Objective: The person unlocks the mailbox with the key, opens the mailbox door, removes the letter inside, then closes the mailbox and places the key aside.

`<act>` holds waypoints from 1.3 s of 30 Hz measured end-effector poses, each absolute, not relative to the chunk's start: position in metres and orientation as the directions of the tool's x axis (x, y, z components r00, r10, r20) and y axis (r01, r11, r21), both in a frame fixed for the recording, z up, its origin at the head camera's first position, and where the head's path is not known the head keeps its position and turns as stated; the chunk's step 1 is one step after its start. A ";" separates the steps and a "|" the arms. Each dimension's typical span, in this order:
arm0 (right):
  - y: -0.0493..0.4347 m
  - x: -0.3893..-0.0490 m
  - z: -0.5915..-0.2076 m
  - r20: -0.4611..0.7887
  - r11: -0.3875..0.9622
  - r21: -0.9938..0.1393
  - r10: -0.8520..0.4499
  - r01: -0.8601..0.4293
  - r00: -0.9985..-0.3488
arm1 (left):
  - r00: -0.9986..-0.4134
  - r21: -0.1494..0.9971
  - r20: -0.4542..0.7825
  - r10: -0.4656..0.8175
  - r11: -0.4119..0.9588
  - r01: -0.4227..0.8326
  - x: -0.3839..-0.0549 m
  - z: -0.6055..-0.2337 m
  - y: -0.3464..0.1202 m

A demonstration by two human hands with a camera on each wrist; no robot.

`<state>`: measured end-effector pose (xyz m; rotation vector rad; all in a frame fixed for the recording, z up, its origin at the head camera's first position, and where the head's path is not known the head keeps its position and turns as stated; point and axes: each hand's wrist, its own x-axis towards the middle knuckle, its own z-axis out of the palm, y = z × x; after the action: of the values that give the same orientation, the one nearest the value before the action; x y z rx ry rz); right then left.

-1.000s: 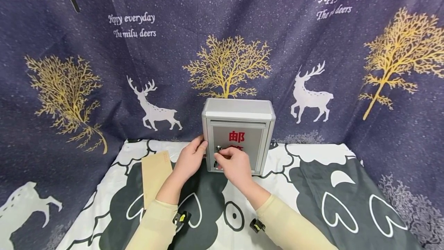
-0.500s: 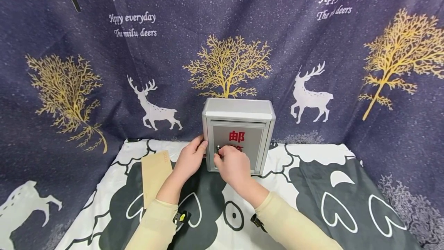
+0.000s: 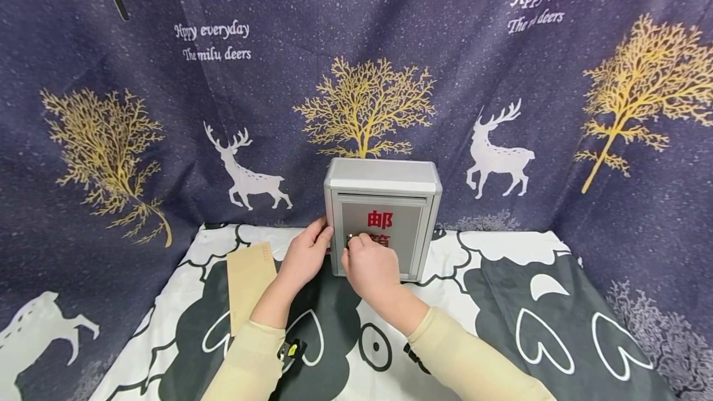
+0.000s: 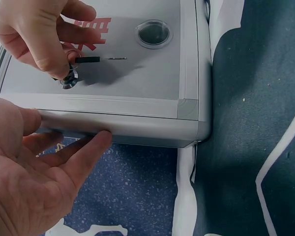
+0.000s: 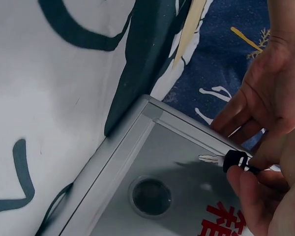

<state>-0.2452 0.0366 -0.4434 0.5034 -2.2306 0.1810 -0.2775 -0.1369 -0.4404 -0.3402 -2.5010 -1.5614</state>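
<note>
A silver metal mailbox (image 3: 409, 246) with red characters stands upright at the back of the table. My left hand (image 3: 305, 254) rests along its left side, thumb by the front edge; the left wrist view shows the fingers extended against that side. My right hand (image 3: 372, 265) pinches a key at the lock (image 4: 69, 82) on the door, and the pinched head is mostly hidden by the fingers. A second key (image 5: 211, 159) with a black head hangs from the same ring, its blade sticking out toward the round window (image 5: 150, 195) in the door.
A tan envelope (image 3: 247, 283) lies on the patterned cloth (image 3: 379, 382), left of the mailbox and partly under the left forearm. Close behind the mailbox hangs a dark blue curtain (image 3: 384, 23) printed with deer and trees. A mail slot (image 3: 384, 197) runs along the mailbox's upper front.
My right hand has rolled at the wrist and shifted slightly left over the lock, showing more of the lower red character. The left hand and the mailbox have stayed in place.
</note>
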 end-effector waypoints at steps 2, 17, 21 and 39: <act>0.037 -0.246 -0.444 0.778 0.905 0.080 -0.319 -0.418 -0.541 | -0.959 0.861 0.264 0.101 0.424 0.281 -0.277 -0.440 -0.137; 0.045 -0.255 -0.447 0.797 0.831 0.287 -0.483 -0.476 -0.364 | -0.956 0.854 0.275 0.103 0.431 0.292 -0.278 -0.440 -0.137; 0.047 -0.255 -0.444 0.777 0.820 0.317 -0.513 -0.477 -0.365 | -0.955 0.853 0.277 0.104 0.432 0.294 -0.278 -0.440 -0.138; 0.049 -0.253 -0.436 0.677 0.778 0.384 -0.604 -0.497 -0.421 | -0.958 0.856 0.270 0.095 0.432 0.284 -0.279 -0.441 -0.137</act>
<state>-0.2526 0.0494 -0.4356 0.8179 -2.1008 -0.1557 -0.2786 -0.1371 -0.4412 -0.3348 -2.5012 -1.5479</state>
